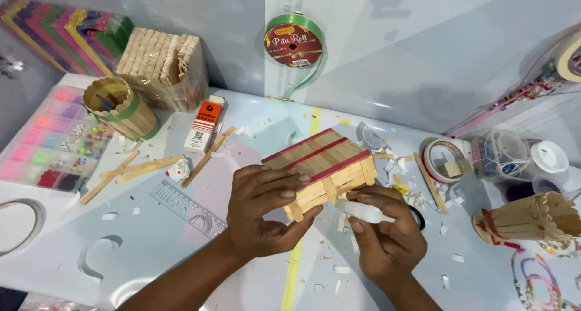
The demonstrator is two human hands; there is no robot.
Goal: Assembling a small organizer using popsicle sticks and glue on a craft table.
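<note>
A small box built of wooden craft sticks with red strips across its top (pixel 327 163) is held tilted above the table. My left hand (pixel 266 211) grips its near left side, fingers on the top edge. My right hand (pixel 384 232) holds a small white glue bottle (pixel 363 212), its tip close to the lower corner of the stick box. Black scissor handles (pixel 417 217) peek out from behind my right hand.
Loose craft sticks (pixel 142 169), a clear ruler (pixel 187 208), a red-and-white glue box (pixel 204 124), a stick cup (pixel 121 108), a stick bundle (pixel 163 66), a bead organiser (pixel 51 141), green ribbon roll (pixel 295 42), tape rolls (pixel 445 160), a stick holder (pixel 526 217), paper scraps.
</note>
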